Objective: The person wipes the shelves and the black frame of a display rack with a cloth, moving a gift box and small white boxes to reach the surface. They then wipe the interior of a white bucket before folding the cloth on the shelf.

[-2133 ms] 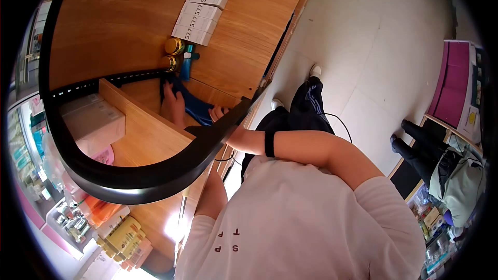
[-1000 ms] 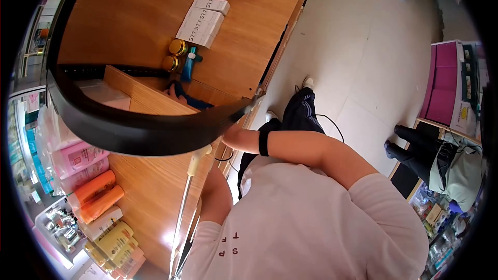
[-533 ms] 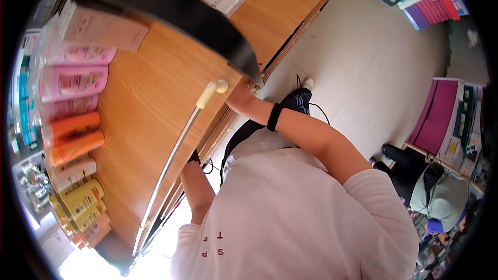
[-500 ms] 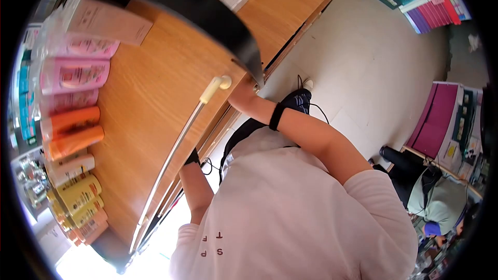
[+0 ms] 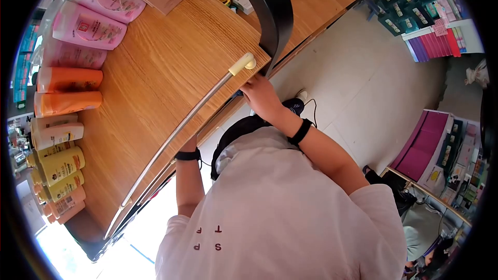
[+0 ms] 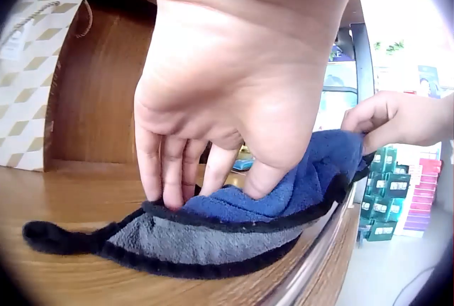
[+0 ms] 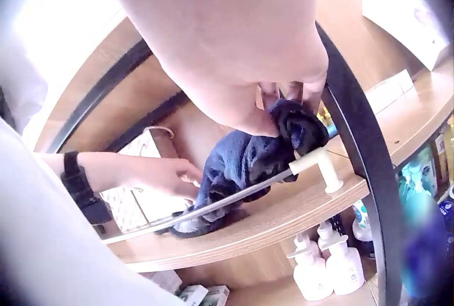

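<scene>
A blue and grey cloth with black edging [image 6: 206, 242] lies along a wooden shelf's front edge. My left hand [image 6: 234, 86] reaches down onto it, the thumb on the blue side and the fingers at the black border, holding the fabric. At its other end my right hand [image 6: 411, 118] pinches the cloth; the right wrist view has this hand [image 7: 241, 86] gripping a dark bunched part above the rail's cream end [image 7: 326, 168]. From the head, the right hand [image 5: 263, 98] is beside the shelf corner, while the left hand is mostly hidden under the top board.
Pink, orange and yellow bottles [image 5: 62, 161] line the upper shelf [image 5: 155, 72]. A metal rail [image 5: 176, 127] runs along its front, and a curved black frame [image 5: 275, 15] rises at the corner. A patterned bag [image 6: 35, 72] stands behind the left hand. White pump bottles [image 7: 333, 267] are below.
The head view has shifted toward the bottle shelf. Both hands, earlier with the cloth inside the lower compartment, are now at the shelf's front edge, the right one beside the corner.
</scene>
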A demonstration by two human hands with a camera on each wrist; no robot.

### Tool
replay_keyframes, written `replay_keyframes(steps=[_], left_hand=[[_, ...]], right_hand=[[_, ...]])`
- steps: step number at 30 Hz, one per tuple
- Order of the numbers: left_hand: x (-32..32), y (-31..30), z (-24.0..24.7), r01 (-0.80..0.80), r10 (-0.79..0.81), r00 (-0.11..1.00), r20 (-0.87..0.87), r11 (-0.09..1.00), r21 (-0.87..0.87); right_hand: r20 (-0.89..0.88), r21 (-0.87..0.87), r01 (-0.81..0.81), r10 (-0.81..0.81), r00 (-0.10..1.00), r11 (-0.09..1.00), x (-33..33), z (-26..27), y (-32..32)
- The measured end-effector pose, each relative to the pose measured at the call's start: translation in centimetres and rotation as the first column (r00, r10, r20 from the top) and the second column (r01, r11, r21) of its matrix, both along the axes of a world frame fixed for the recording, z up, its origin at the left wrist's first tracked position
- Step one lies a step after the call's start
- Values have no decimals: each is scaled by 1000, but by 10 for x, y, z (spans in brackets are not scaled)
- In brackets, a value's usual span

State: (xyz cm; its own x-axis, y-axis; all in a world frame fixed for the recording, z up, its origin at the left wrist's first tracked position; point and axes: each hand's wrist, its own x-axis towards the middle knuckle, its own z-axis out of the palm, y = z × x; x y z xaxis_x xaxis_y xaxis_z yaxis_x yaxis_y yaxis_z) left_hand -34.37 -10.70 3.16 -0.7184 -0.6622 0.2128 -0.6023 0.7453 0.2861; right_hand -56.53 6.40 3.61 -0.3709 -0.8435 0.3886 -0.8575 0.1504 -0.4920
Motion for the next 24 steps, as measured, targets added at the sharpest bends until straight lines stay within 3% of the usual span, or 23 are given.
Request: replay_keyframes(steps=[7,11,13,19,24], left_hand=[[-81,21,20,215,-213,977,-36,974,66],[-138,34,11,339,-334,941,-56,929,149],[-156,39,-13,444,-391,896,-210,778,444],[-171,47,-50,474,-450,878,-160,863,175],[-157,60,-16,499,-493,866,-83,842,204]], right_hand=[[65,36,41,-44,997,998,-8,4,59],[179,141,158,-182,967,977,-23,1,92],[206,175,175,-210,956,969,-26,0,102],[305,181,205,-253,918,962,-26,-3,117],[323,189,194,-248,913,962,-27,-3,116]])
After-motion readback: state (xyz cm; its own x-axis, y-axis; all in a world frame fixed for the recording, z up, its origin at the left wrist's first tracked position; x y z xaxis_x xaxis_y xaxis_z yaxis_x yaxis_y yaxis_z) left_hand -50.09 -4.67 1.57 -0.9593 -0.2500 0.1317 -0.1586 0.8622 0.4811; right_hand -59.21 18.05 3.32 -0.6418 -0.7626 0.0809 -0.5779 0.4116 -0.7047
